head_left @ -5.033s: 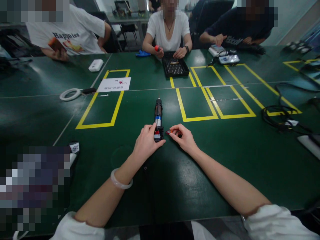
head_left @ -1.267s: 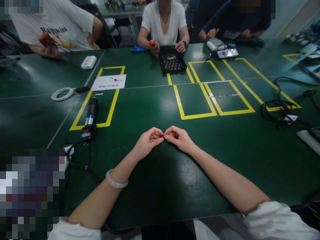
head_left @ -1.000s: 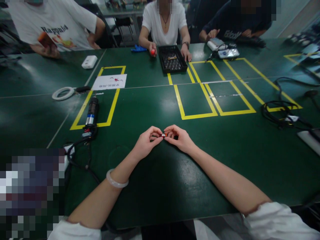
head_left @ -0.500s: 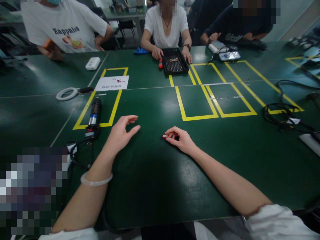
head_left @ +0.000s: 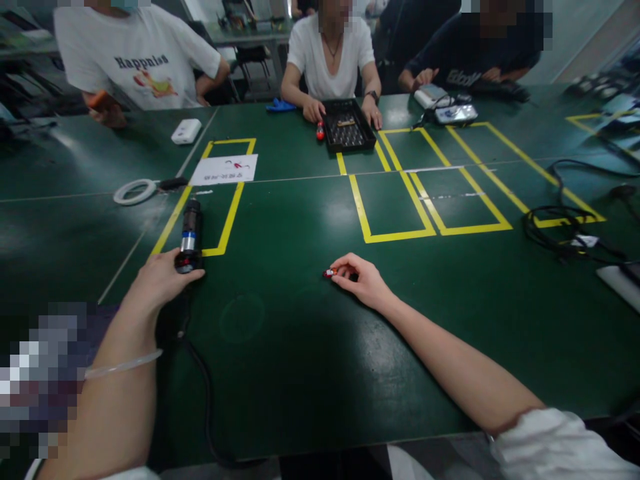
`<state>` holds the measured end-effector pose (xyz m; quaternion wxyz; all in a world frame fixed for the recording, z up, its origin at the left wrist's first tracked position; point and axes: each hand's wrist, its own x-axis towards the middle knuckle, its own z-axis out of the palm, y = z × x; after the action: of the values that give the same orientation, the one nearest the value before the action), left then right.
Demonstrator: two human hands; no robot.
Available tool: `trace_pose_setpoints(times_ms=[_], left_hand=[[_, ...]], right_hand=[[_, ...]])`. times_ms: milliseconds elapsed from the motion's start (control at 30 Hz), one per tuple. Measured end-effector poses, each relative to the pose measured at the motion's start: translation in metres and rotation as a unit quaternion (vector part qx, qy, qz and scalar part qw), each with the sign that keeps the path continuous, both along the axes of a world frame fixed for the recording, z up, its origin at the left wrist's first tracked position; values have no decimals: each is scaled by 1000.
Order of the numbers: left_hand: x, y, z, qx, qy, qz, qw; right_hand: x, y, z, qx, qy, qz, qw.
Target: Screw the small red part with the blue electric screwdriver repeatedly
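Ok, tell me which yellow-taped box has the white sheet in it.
The leftmost yellow box, beside the left hand: the white sheet lies across its far end. Those to its right show none.

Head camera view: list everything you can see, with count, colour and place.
table: one, green with yellow tape boxes, fills the view
tool: one, black, silver and blue, lying across a tape line, left
cord: one, black, running from the tool toward the near edge
red part: one, red, near centre
tape roll: one, white, left
paper: one, white, far end of the left tape box
box: one, white, far left
tray: one, black, far centre
cloth: one, blue, left of the tray
cables: one coil, black, right
people: three, two in white shirts and one in dark, far side
bracelet: one, pale, left wrist
left hand: at the tool's near end
right hand: fingertips pinching the red part
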<state>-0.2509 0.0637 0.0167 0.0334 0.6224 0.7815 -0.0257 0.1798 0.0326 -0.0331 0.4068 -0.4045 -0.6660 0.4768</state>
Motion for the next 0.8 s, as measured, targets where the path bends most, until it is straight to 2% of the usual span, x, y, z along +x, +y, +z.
trace_pose_setpoints(times_ms=[133,333,433,600,700,800], left_hand=[[29,-8,2,15,-19,-12,1000],[102,-26,0,61,-68,-34,995],[143,-33,-2,57,-83,-76,992],[204,-39,-5,66,-118,-155,979],[230,-40,-7,68,-150,-192,967],[245,-41,-9,65,-167,-216,960]], right_hand=[[-1,0,-1,5,0,-1,1000],[-2,0,0,15,16,-21,1000],[-2,0,-1,26,13,-35,999],[1,1,-3,93,-44,-69,992],[3,2,-5,102,-60,-82,990],[4,3,-6,102,-66,-81,989]])
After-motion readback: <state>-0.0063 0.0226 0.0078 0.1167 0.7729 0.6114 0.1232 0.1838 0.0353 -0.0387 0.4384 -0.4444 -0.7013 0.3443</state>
